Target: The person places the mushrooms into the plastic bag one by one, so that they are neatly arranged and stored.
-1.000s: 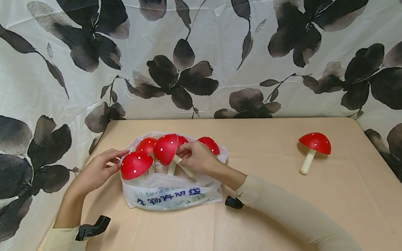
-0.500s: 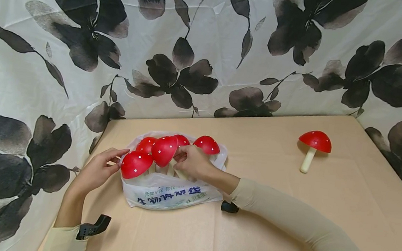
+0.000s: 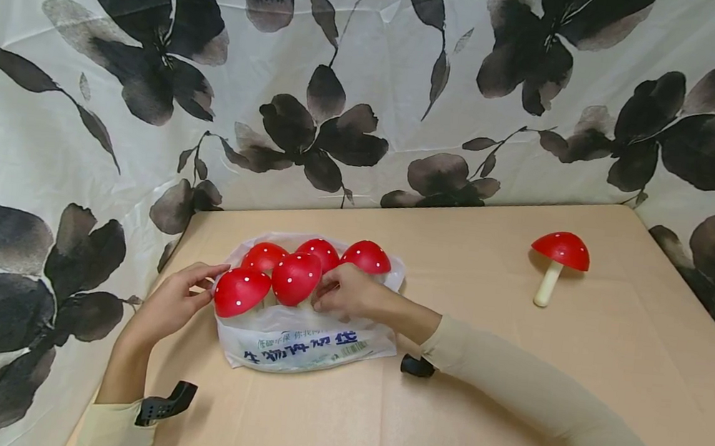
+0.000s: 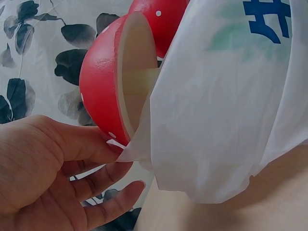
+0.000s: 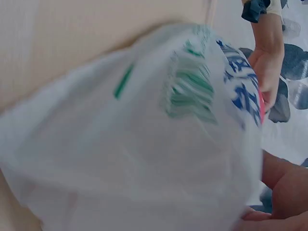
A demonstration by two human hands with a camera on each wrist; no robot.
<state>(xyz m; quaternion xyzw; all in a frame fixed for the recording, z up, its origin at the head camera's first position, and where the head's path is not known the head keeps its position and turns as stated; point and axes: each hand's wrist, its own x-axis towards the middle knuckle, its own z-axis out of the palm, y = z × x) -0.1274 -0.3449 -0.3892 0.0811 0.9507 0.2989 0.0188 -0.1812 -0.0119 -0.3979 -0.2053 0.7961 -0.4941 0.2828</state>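
Observation:
A white plastic bag (image 3: 313, 344) with blue and green print holds several toy mushrooms with red, white-dotted caps. My left hand (image 3: 175, 302) pinches the bag's left rim between thumb and fingers, right by the leftmost mushroom (image 4: 101, 82), as the left wrist view shows. Inside the bag mouth, my right hand (image 3: 353, 294) holds the front-middle mushroom (image 3: 296, 279) by its stem, just under the cap. Most of that stem is hidden by the fingers and the bag. In the right wrist view the bag covers the fingertips.
One more toy mushroom (image 3: 561, 251) lies apart on the right side of the light wooden-coloured table (image 3: 473, 435). A white cloth with dark flowers (image 3: 320, 140) hangs behind the table. Each wrist wears a black camera (image 3: 167, 403).
My right hand has lowered the held mushroom into the bag; its cap now sits lower and more upright, showing the caps behind. The left hand keeps its place at the rim.

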